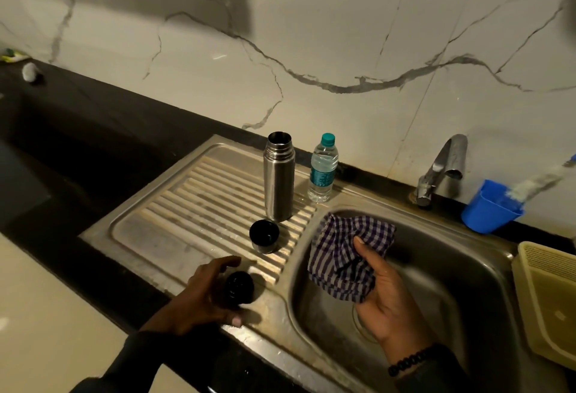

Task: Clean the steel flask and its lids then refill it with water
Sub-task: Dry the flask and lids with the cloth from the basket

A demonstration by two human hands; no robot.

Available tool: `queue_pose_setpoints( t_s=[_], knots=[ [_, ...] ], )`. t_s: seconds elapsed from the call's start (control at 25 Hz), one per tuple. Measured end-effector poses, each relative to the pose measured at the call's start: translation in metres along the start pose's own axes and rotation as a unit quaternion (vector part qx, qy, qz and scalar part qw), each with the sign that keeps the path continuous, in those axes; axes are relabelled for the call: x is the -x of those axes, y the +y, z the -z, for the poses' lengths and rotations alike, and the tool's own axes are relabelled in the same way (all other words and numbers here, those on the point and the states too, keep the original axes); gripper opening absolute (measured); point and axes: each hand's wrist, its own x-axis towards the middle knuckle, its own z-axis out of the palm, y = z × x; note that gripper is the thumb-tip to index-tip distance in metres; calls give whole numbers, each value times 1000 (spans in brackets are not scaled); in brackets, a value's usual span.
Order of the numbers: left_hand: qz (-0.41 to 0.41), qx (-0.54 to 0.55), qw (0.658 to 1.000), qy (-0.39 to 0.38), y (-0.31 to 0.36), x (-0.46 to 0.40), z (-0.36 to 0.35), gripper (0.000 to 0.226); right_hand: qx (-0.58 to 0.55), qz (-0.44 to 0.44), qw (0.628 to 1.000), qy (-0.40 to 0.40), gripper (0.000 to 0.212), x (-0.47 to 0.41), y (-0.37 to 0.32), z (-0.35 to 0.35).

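The steel flask (278, 177) stands upright and uncapped on the ribbed draining board (162, 227). Its steel cup lid (264, 236) sits in front of it, open side up. At the board's front edge my left hand (202, 296) grips the black inner stopper (238, 287). My right hand (381, 296) holds a blue-and-white checked cloth (343, 255) above the sink basin (442, 271). A clear plastic water bottle (323, 171) with a teal cap stands right of the flask.
A steel tap (439, 168) rises behind the basin. A blue plastic cup (489, 207) holding a brush stands to its right, with a yellow plastic basket (545, 296) at the far right. Dark counter (78, 130) runs to the left, against a marble wall.
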Motion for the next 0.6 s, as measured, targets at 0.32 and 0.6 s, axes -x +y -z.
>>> queue_pose_setpoints(
  t_s=[0.32,0.6],
  knots=[
    [-27,128,980,151,28,6,-26,66,33,8,999,1,38,1,4,6],
    [-108,272,946,137,140,-20,-34,56,223,213,951,-2,38,19,-18,-8]
  ],
)
